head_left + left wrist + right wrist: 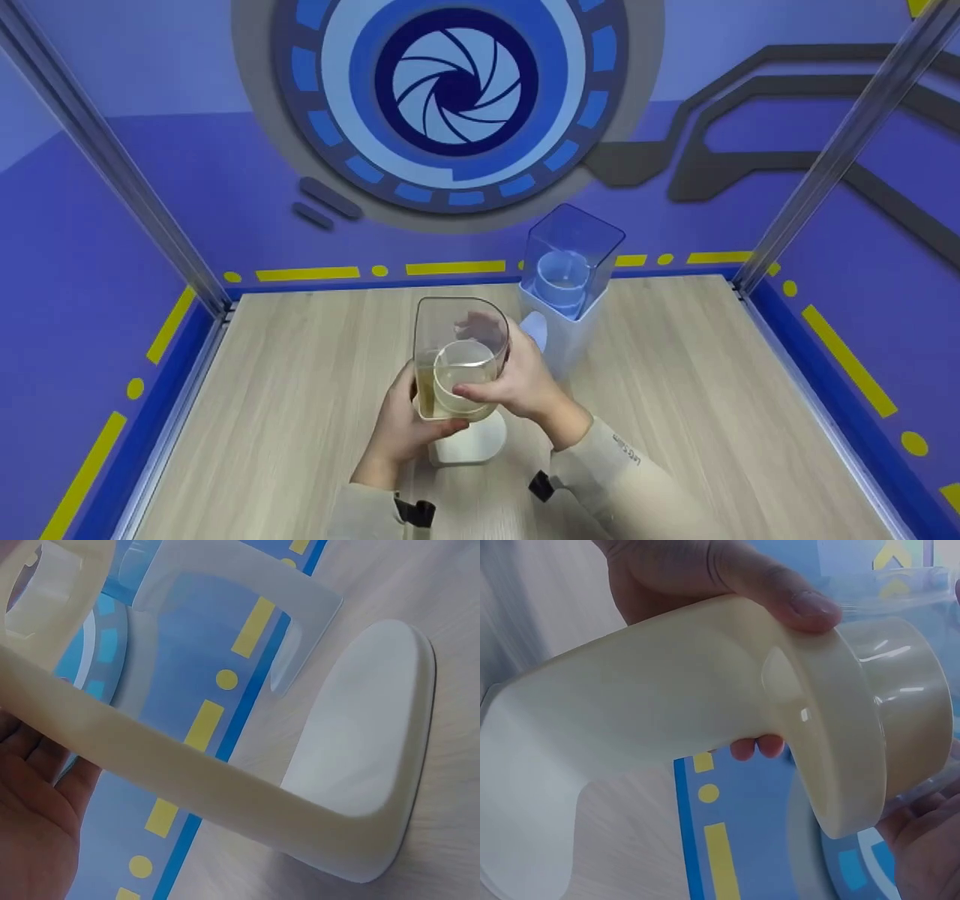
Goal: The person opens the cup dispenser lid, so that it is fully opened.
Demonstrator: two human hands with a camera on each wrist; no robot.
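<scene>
A cream stand [645,697] with a flat rounded foot [360,720] and a round collar [832,742] at its top is held tilted in front of me. My left hand [401,420] grips its neck, thumb in front and fingers behind. Around the collar sits a clear container [435,326], rounded on one side and square-cornered on the other. From the right, my right hand [529,375] holds the container, with the thumb across its front and fingers behind, seen through the clear wall. The foot [472,442] shows below the hands, close over the table.
Behind and to the right stands a similar white unit [562,322] with a clear square container [600,255] on top. A wooden-look table [285,420] lies beneath. Blue printed walls [187,195] enclose three sides, with metal posts [832,142] at the corners.
</scene>
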